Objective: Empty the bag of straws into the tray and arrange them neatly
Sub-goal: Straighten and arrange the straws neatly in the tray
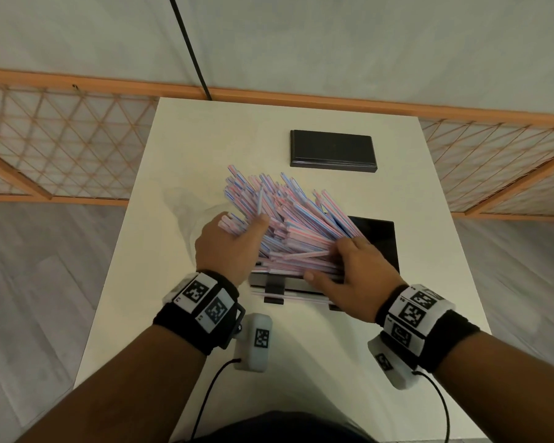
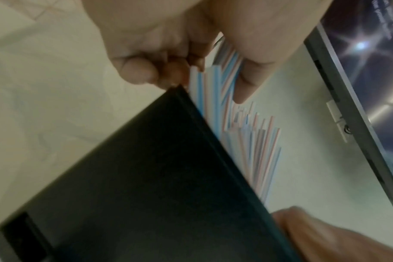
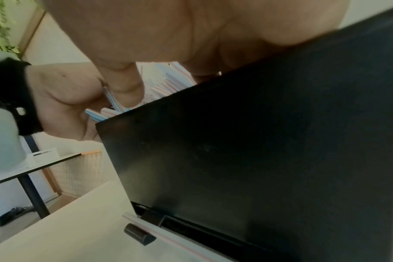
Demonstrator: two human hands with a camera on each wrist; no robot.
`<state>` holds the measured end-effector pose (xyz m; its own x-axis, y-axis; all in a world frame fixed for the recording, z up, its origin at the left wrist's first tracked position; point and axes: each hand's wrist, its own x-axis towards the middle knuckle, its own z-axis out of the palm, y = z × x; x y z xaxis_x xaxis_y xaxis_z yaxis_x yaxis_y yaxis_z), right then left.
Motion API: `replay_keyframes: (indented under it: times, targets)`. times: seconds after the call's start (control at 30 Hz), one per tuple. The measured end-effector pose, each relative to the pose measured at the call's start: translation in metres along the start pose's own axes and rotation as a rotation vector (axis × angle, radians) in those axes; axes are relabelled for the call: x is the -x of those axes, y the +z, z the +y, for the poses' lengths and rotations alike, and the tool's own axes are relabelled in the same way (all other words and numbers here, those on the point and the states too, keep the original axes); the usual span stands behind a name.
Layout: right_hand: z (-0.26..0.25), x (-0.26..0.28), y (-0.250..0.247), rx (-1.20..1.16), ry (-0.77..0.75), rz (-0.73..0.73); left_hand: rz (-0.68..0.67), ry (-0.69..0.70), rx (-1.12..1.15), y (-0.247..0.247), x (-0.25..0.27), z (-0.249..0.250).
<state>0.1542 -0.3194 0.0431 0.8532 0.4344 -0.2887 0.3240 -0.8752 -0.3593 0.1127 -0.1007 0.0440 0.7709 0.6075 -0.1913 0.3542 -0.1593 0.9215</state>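
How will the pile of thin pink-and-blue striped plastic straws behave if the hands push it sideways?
The pile of thin pink-and-blue striped plastic straws probably spreads rather than moving as one: it fans out unevenly. Loose ones may roll, being round; some lie on the white table in front of the black rectangular tray.

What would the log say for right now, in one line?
stage: arranging | left hand: grips straws | right hand: holds straws | straws: fanned over tray | bag: empty, on table

The left hand [image 1: 231,247] and right hand [image 1: 355,270] grip a fanned heap of striped straws [image 1: 288,215] from either side, over a black tray [image 1: 379,241] on the tabletop [image 1: 205,139]. A clear bag [image 1: 186,212] lies just left of them, and a flat black box [image 1: 331,150] lies farther back.
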Motion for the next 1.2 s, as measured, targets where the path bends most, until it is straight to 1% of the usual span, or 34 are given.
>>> replay_keyframes:
  times: [0.07,0.1,0.13,0.17,0.23,0.27,0.3,0.37,0.43,0.5,0.57,0.67,0.77,0.8,0.87,0.93,1.0,1.07,1.13,1.2]
  targets:
    - [-0.005,0.0,-0.001,-0.05,-0.094,-0.057,-0.016,0.045,-0.06,-0.001,0.0,0.003]
    - [-0.007,0.0,-0.001,-0.075,-0.145,-0.077,-0.027,0.052,-0.054,-0.001,0.0,0.002]
    - [-0.008,0.001,-0.002,-0.092,-0.187,-0.065,-0.028,0.048,-0.045,-0.001,0.0,0.002]
    - [-0.007,0.001,-0.002,-0.097,-0.208,-0.018,-0.025,0.038,-0.023,0.0,-0.001,0.0]
    - [-0.002,0.001,-0.004,-0.087,-0.187,0.11,-0.01,-0.008,0.03,0.0,-0.001,-0.003]
    - [0.001,0.001,-0.004,-0.071,-0.146,0.137,-0.003,-0.029,0.047,-0.001,0.0,-0.003]
    - [0.002,0.002,-0.004,-0.041,-0.098,0.124,0.001,-0.038,0.062,-0.001,0.001,-0.002]
    - [0.004,0.001,-0.002,0.025,-0.033,0.03,0.008,-0.03,0.077,-0.001,0.003,0.001]
    - [0.004,0.001,0.003,0.022,-0.025,-0.042,0.005,-0.016,0.089,0.0,0.004,0.003]
    - [0.003,0.0,0.005,0.004,-0.032,-0.035,-0.009,-0.035,0.101,0.001,0.003,0.004]
    - [0.002,0.0,0.004,0.016,-0.019,-0.024,-0.024,-0.085,0.128,0.004,0.002,0.002]
    - [-0.004,-0.002,0.001,0.047,0.023,-0.076,-0.035,-0.143,0.149,0.009,0.004,0.001]
    - [-0.012,-0.006,0.0,0.03,-0.01,-0.078,-0.085,-0.109,0.204,0.012,0.006,-0.003]
    - [-0.013,-0.007,-0.001,0.013,-0.023,-0.069,-0.082,-0.105,0.248,0.012,0.006,-0.004]
    - [-0.012,-0.007,-0.003,-0.01,-0.037,-0.057,0.006,-0.095,0.34,0.006,0.005,-0.001]
    - [-0.009,-0.008,-0.005,0.016,-0.045,-0.08,0.097,-0.094,0.419,-0.001,0.0,0.0]
    - [-0.01,-0.009,-0.005,0.046,-0.066,-0.123,0.1,-0.109,0.483,-0.003,-0.003,0.002]
    - [-0.015,-0.011,-0.004,0.04,-0.113,-0.148,0.077,-0.108,0.491,0.0,-0.004,0.005]
    - [-0.023,-0.014,-0.005,0.032,-0.149,-0.162,0.071,-0.068,0.463,0.007,-0.004,0.004]
    - [-0.028,-0.018,-0.007,0.043,-0.149,-0.18,0.082,-0.02,0.427,0.01,-0.003,0.002]
